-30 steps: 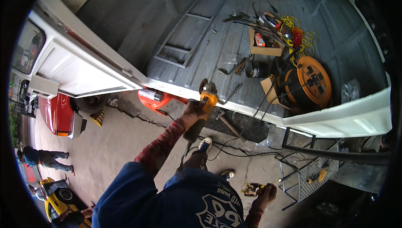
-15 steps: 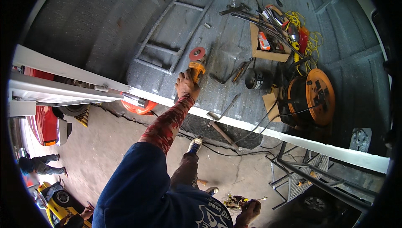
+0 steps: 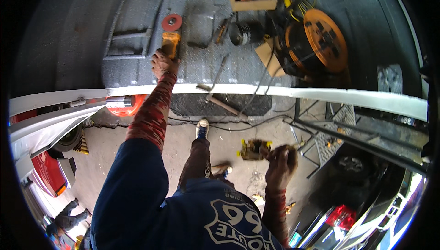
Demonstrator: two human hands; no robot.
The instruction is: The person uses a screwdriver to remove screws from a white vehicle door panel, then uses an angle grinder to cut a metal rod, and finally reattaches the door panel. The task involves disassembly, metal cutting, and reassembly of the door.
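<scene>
My left hand is wrapped round the rear of a yellow angle grinder, over the grey ribbed truck bed. The grinder's red disc faces up at its far end. At the lower right, my right hand is closed over the concrete floor. A brass-coloured metal part with yellow ends shows at its left side and seems held in its fingers; its kind is not clear. Something thin juts out on the other side of this hand.
A white edge borders the bed. An orange cable reel, a black canister, an open cardboard box and a bent bar lie in it. A hammer rests just outside. A metal frame stands right; another person is far left.
The view has shifted and turned. My right hand has come up and forward from the lower edge, with the metal part moving alongside. My left hand stays on the angle grinder.
</scene>
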